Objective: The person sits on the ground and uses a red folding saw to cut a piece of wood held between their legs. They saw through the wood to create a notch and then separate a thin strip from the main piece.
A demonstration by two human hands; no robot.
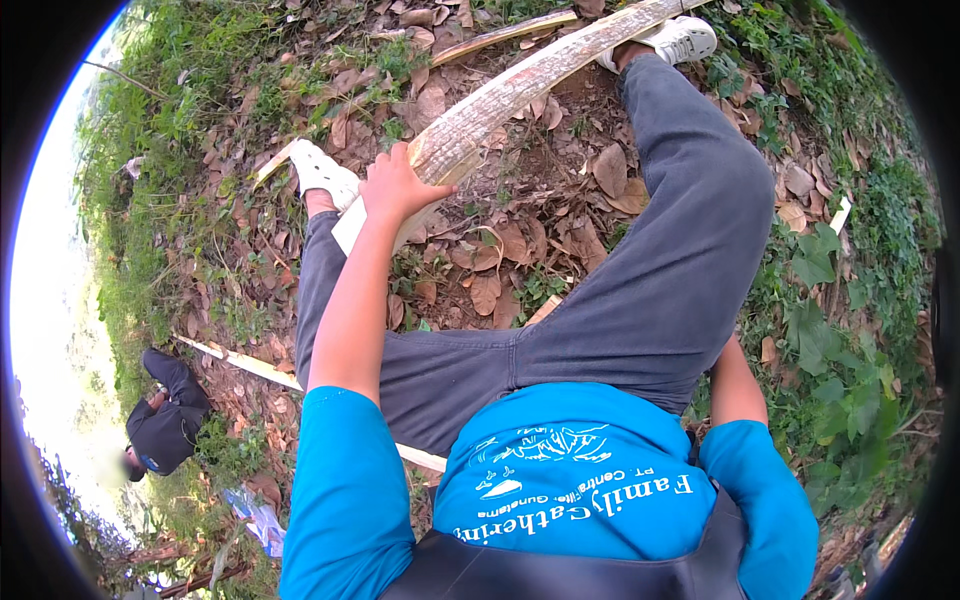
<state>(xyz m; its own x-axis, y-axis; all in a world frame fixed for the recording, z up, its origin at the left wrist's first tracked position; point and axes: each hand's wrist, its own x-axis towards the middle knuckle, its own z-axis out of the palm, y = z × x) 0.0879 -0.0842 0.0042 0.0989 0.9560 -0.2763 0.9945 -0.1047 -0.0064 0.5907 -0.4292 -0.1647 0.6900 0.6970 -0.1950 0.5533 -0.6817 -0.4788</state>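
Observation:
A long, slightly curved log [530, 90] with grey-white bark slants from between my legs up to the far right, by my right shoe. Its near end is cut to pale bare wood. My left hand [398, 186] grips it there, fingers over the left side and thumb lying across the top. Below that hand a pale cut face of wood [350, 228] shows near my left shoe [322, 174]. My right arm [736, 385] goes down beside my right thigh, and the thigh hides the hand.
Dry brown leaves [490, 290] and green plants cover the sloping ground. Split pale strips [240, 362] lie at the left, with another strip [505, 37] beyond the log. A person in dark clothes [168, 415] sits at the far left, near a plastic bag [258, 522].

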